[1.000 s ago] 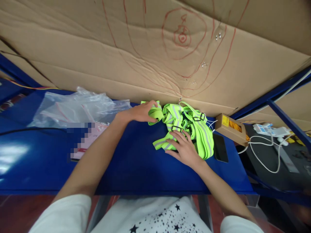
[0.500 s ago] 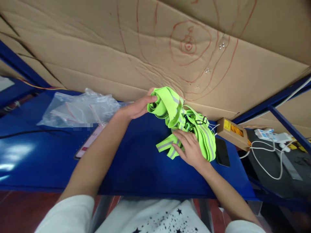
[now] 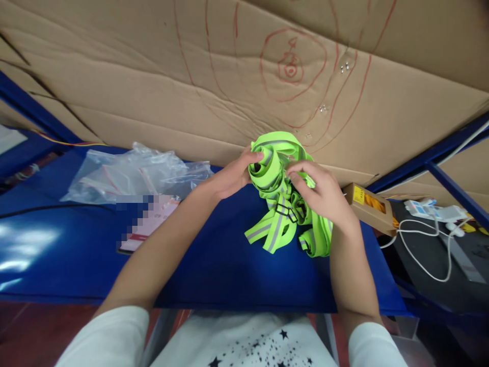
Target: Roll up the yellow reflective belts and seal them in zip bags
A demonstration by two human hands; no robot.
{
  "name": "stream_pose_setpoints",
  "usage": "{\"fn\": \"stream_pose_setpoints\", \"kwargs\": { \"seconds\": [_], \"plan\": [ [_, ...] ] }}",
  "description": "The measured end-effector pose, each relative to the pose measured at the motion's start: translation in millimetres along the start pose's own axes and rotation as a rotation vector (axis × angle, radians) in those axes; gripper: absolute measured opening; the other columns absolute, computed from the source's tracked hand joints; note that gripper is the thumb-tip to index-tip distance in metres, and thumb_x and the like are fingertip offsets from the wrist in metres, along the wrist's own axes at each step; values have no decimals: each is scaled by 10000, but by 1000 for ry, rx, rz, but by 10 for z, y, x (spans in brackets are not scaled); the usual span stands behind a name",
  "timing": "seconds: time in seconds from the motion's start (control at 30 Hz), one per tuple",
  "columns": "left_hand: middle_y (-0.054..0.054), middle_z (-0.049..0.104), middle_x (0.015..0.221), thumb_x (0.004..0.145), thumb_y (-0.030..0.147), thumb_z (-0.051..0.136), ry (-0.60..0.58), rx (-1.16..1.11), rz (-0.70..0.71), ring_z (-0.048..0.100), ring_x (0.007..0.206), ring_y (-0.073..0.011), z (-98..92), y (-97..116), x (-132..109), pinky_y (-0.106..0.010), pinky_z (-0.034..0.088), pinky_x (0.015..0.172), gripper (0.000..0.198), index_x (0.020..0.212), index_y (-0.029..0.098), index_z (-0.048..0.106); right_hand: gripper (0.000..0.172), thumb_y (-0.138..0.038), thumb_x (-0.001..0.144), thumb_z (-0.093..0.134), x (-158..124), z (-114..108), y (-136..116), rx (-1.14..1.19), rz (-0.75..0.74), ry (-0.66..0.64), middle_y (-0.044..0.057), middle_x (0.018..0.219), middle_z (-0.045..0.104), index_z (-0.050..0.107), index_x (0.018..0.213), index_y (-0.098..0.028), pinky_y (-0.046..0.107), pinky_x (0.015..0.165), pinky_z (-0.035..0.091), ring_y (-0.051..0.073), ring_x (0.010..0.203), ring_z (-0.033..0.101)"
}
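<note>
A bundle of neon-green reflective straps [image 3: 280,196] with grey bands and black buckles is lifted partly off the blue table [image 3: 214,260]. My left hand [image 3: 233,173] grips the bundle's upper left loop, fingers curled round it. My right hand [image 3: 321,191] is closed on the bundle's upper right side, pinching a strap. The lower strap ends hang down and rest on the table.
Clear plastic bags [image 3: 133,171] lie at the left, by a flat card with red print [image 3: 147,227]. A small brown cardboard box [image 3: 369,206] sits right of the straps. White cables and a power strip [image 3: 431,216] lie on a dark surface at far right. A cardboard sheet [image 3: 237,76] backs the table.
My left hand lifted the strap bundle up off the table. My right hand left the table surface and rose to take hold of the bundle's right side, covering the dark phone.
</note>
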State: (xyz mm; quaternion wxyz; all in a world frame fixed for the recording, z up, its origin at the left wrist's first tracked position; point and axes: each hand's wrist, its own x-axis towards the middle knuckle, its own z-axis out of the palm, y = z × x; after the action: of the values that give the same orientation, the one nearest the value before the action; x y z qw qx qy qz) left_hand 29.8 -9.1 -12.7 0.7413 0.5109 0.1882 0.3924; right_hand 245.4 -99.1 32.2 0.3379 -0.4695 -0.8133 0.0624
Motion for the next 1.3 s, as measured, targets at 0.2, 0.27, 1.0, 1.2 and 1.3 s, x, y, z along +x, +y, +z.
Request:
{"fn": "stream_pose_setpoints", "kwargs": {
  "seconds": [0.2, 0.27, 1.0, 1.2, 1.3],
  "plan": [
    [-53, 801, 1097, 793, 573, 792, -175, -150, -161, 750, 1066, -266, 56, -98, -11, -342, 593, 871, 532, 1169, 205, 712, 333, -440, 1092, 479, 102, 25, 105, 92, -2, 9, 104, 1503, 605, 667, 1295, -256, 521, 1246, 388, 266, 1486, 500],
    [-41, 802, 1074, 810, 609, 767, -205, -177, -154, 754, 1049, -262, 43, -120, -11, -334, 597, 843, 534, 1164, 212, 717, 391, -509, 1056, 547, 71, -5, 81, 142, 2, -59, 109, 1503, 588, 659, 1338, -262, 510, 1236, 410, 273, 1487, 492],
    [-80, 775, 1182, 814, 487, 836, 224, -84, -61, 752, 992, -239, 209, -190, 61, -303, 578, 796, 537, 1250, 222, 670, 250, -345, 853, 795, -30, -146, 17, -102, 137, 204, 29, 918, 700, 604, 972, -237, 383, 812, 556, 234, 841, 665],
    [-119, 735, 674, 893, 878, 428, 106, 527, -259, 703, 580, -266, 158, -12, -25, -334, 445, 559, 800, 976, 145, 738, 220, -390, 944, 679, -70, -109, -7, -96, 21, 663, 136, 1284, 635, 648, 1117, -257, 636, 1148, 462, 389, 1328, 586],
    [-93, 613, 494, 903, 890, 354, -10, 854, -309, 591, 468, -226, 138, 149, -146, -345, 385, 548, 828, 660, 167, 675, 424, -481, 991, 590, -80, -112, -10, 1, 60, 621, 154, 1513, 479, 555, 1353, -264, 695, 1222, 369, 439, 1538, 373]
  ]
}}
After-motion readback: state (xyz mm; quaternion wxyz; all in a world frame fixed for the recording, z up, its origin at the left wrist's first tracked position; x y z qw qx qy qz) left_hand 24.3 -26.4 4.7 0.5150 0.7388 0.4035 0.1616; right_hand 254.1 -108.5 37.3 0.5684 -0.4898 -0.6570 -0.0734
